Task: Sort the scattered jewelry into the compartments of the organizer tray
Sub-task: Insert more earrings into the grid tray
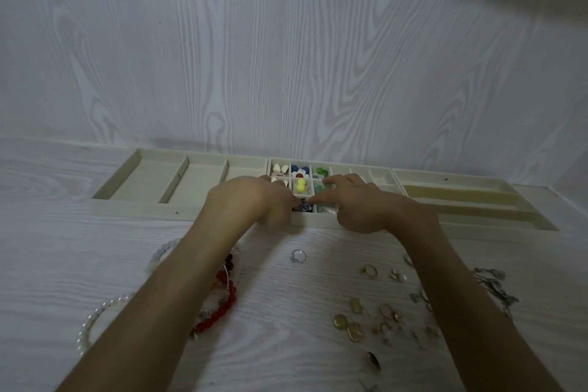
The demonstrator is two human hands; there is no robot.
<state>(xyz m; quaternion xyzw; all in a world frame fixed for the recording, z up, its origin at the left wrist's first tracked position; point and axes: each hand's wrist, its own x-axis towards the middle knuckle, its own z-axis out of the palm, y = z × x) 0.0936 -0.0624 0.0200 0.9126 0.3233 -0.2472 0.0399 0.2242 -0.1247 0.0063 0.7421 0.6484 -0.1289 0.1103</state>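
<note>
A cream organizer tray [318,223] with small compartments stands mid-table and holds white, blue, green and yellow beads [300,185]. My left hand [251,200] and my right hand [353,204] meet over its front middle compartment. Their fingertips pinch a small dark blue-and-silver piece [302,202] there. On the table near me lie a silver ring [298,255], gold earrings [354,325], a red bead bracelet [227,296], a pearl strand [95,321] and a silver chain [496,286]. My forearms hide part of the bracelets.
A wide tray [149,181] with long compartments sits to the left, and another long-slotted tray [471,200] to the right. A wood-grain wall rises right behind the trays. A dark small clip [374,360] lies near the front edge.
</note>
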